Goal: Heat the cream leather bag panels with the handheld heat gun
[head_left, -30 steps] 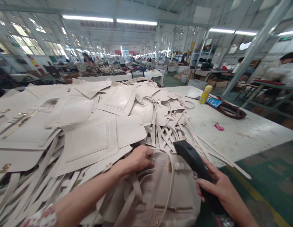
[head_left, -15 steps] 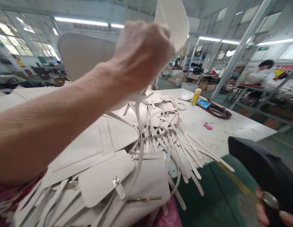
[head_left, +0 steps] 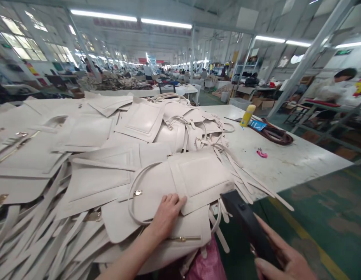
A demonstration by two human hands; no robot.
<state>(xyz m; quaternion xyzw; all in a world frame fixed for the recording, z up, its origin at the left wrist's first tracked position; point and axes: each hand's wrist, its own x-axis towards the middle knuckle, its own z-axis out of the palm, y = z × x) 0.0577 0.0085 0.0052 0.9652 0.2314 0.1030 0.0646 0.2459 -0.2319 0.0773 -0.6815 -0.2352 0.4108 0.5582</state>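
Observation:
My left hand [head_left: 168,213] rests on the cream flap [head_left: 153,179] of a bag lying on top of the pile, fingers slightly bent and thumb apart. The bag's wider panel [head_left: 205,173] extends to the right, and a gold clasp [head_left: 137,193] shows on the flap. A thin cream strap [head_left: 130,202] loops around the flap's left end. In my right hand [head_left: 285,252] is a black hand-held device [head_left: 250,221] with a flat, wide head. The head is at the panel's lower right corner; whether it touches is unclear.
Many cream bags [head_left: 90,132] with dangling straps [head_left: 31,229] cover the table's left. A white tabletop [head_left: 309,163] carries a yellow bottle [head_left: 247,115], brown coiled strips [head_left: 276,137] and a small pink item [head_left: 261,153]. A person [head_left: 338,91] works at the far right.
My left hand has come down from high up, and the cream bag it carried now lies on the pile. My right hand has brought the black device leftward to that bag.

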